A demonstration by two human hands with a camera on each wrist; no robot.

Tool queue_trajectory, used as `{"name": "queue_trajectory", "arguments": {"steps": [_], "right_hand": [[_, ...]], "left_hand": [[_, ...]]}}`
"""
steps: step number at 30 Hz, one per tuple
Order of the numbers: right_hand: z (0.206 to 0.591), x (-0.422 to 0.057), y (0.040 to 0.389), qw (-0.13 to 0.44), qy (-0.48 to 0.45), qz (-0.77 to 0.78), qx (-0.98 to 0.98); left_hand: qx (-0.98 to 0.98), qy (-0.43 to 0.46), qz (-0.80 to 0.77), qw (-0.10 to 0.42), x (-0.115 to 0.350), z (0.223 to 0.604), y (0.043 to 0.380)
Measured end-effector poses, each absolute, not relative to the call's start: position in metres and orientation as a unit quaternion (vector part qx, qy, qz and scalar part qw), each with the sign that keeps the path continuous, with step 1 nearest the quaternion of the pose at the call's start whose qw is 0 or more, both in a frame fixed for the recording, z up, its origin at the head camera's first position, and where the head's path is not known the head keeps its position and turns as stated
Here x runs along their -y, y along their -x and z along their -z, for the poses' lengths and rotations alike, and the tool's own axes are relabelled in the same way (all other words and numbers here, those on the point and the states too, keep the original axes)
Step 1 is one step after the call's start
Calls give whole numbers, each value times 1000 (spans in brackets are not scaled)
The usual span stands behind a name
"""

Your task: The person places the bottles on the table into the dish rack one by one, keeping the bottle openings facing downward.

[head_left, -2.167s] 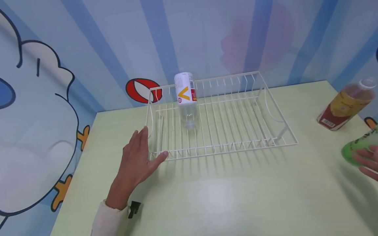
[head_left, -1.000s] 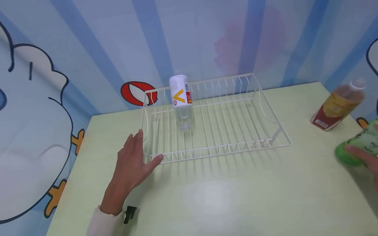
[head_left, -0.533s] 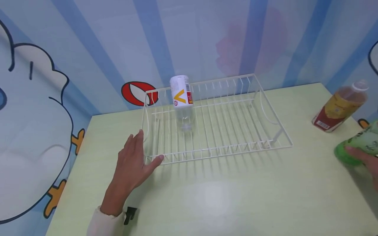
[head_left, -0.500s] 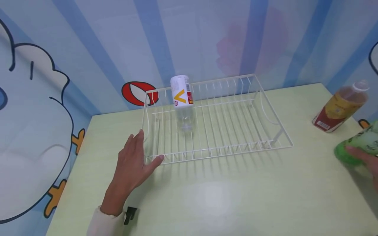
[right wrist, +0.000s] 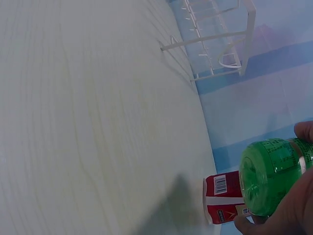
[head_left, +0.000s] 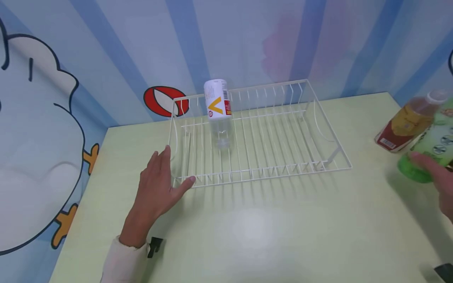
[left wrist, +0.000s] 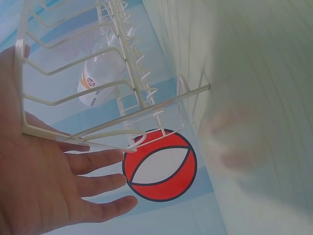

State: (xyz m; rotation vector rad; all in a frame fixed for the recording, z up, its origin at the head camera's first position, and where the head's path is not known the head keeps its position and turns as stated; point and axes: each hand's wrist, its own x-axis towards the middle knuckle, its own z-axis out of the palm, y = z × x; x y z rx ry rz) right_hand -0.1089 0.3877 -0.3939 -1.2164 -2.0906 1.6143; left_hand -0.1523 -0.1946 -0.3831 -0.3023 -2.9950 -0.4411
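At the left of the head view, my left hand (head_left: 155, 188) has its fingers extended beside the left end of a white wire dish rack (head_left: 247, 180), with the thumb at its front rail. The left wrist view shows this hand (left wrist: 44, 181) against the rack's end frame, fingers straight. An upside-down clear bottle with a white label (head_left: 216, 100) leans in the rack. At the right edge, my right hand (head_left: 437, 177) grips a green bottle (head_left: 439, 137), thumb across its lower part. The right wrist view shows the green bottle (right wrist: 269, 171) tilted, its base off the table.
A red and yellow drink bottle (head_left: 405, 125) stands on the table just behind the green one, partly overlapped by it. The pale table (head_left: 255, 236) meets a blue striped wall with cartoon figures at the back. A black bracket (head_left: 154, 247) sits at my left wrist.
My right hand came round the green bottle, then raised it, bringing it closer to the red and yellow bottle in view. The left hand stayed by the rack; the camera shifted slightly.
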Motion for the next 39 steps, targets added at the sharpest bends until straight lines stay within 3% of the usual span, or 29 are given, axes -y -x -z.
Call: {"name": "queue_trajectory", "arguments": {"steps": [3, 9, 17, 39], "right_hand": [[394, -376, 112, 163, 354, -507, 769], [392, -367, 112, 162, 331, -500, 784], [389, -358, 110, 173, 221, -460, 842], [378, -335, 111, 188, 130, -372, 900]], "left_hand": [[984, 94, 143, 43, 194, 381, 153], [984, 91, 145, 42, 194, 383, 152], [985, 86, 143, 41, 193, 383, 152], [984, 90, 147, 40, 193, 382, 153]]}}
